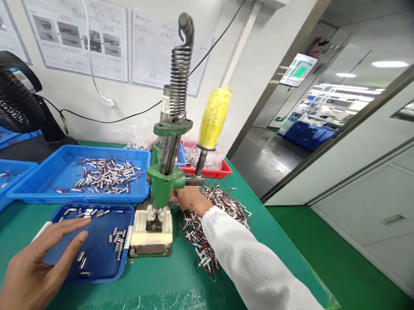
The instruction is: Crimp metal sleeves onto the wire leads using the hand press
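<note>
My left hand (44, 257) hovers over the near left corner of a small blue tray (129, 244), thumb and index finger apart, nothing between them. Small silver metal cylinders (118, 238) lie scattered in that tray. To its right stands a green hand press (162, 189) with a coil spring and a lever wrapped in yellow (215, 118). Beyond the press column, my right hand (191, 199) reaches in at the left edge of a heap of small wired metal parts (225, 201). The press hides most of its fingertips, so I cannot make out anything held there.
A larger blue tray (41, 186) with wired parts sits behind the small one. A black fan (16, 94) stands at the back left. A red tray (223, 171) with bagged parts is behind the press. The table's right edge (285, 245) borders the green floor.
</note>
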Demonstrator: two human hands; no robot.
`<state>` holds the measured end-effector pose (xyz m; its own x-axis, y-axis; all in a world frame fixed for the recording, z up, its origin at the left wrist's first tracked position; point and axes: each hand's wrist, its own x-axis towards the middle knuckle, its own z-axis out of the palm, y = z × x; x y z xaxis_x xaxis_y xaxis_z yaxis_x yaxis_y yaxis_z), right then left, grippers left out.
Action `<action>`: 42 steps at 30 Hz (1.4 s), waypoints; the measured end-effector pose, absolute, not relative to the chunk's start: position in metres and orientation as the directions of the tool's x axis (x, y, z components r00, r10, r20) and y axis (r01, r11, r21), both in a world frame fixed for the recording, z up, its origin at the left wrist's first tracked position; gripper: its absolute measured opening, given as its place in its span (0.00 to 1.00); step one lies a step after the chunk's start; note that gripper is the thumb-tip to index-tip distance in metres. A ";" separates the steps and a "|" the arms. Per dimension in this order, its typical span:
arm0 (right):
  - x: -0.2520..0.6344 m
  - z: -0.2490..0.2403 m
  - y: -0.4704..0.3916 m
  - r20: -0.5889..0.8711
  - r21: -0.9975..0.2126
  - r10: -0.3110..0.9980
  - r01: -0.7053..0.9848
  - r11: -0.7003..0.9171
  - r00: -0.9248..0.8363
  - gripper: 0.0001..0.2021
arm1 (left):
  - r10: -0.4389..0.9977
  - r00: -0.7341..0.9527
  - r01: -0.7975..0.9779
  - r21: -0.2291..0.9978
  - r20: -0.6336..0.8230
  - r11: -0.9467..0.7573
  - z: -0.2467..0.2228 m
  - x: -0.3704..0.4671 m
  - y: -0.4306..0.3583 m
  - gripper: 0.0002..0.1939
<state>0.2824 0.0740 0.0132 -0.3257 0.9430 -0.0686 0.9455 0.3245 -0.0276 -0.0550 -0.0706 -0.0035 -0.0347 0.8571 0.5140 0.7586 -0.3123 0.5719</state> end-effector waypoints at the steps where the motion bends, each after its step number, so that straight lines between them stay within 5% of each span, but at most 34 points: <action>1: 0.282 0.014 0.064 -0.078 -0.029 0.938 0.941 0.338 -0.339 0.11 | 0.853 -0.038 0.761 0.568 0.520 -0.313 -0.004 -0.055 -0.071 0.18; 9: 0.295 0.018 -0.030 -0.041 -0.135 0.868 0.864 0.485 -0.494 0.02 | 0.833 0.001 0.709 0.587 0.554 -0.391 0.007 -0.035 -0.076 0.14; 18: 0.249 -0.037 -0.119 0.329 -0.392 0.874 0.791 0.470 -0.357 0.02 | 0.842 0.048 0.702 0.581 0.538 -0.411 0.000 -0.030 -0.078 0.12; 27: 0.236 -0.028 -0.137 0.542 -0.359 0.810 0.809 0.465 -0.224 0.12 | 0.838 0.042 0.708 0.576 0.544 -0.409 -0.006 -0.039 -0.074 0.15; 34: 0.329 -0.011 -0.145 0.466 -0.136 0.854 0.935 0.327 -0.231 0.17 | 0.843 0.034 0.706 0.584 0.537 -0.401 -0.006 -0.035 -0.071 0.15; 38: 0.316 -0.012 -0.127 0.414 -0.038 0.857 0.935 0.353 -0.307 0.11 | 0.834 0.057 0.697 0.576 0.548 -0.426 -0.005 -0.031 -0.067 0.14; 42: 0.308 -0.014 -0.112 0.418 -0.098 0.849 0.913 0.396 -0.323 0.08 | 0.833 0.069 0.699 0.569 0.549 -0.433 0.001 -0.042 -0.066 0.12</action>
